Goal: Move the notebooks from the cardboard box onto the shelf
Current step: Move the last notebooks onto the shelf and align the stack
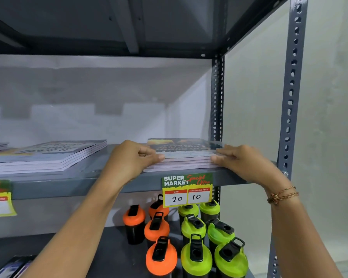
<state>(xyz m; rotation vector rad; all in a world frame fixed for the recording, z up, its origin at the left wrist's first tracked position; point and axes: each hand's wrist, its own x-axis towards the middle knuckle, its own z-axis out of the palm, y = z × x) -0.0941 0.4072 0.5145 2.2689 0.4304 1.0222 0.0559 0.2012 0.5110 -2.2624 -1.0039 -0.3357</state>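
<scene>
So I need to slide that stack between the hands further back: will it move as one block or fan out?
The notebook stack would probably shear: its lower edges already sit stepped. The covers look glossy, so likely slippery. Left hand and right hand bracing both sides should help.

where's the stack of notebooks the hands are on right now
In the head view, the notebook stack lies flat at the right end of the grey shelf, above the price tag, with the left hand and right hand at its sides.

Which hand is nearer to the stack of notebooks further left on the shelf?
Left. The left hand lies between that stack of notebooks and the stack it grips; the right hand is beyond that.
</scene>
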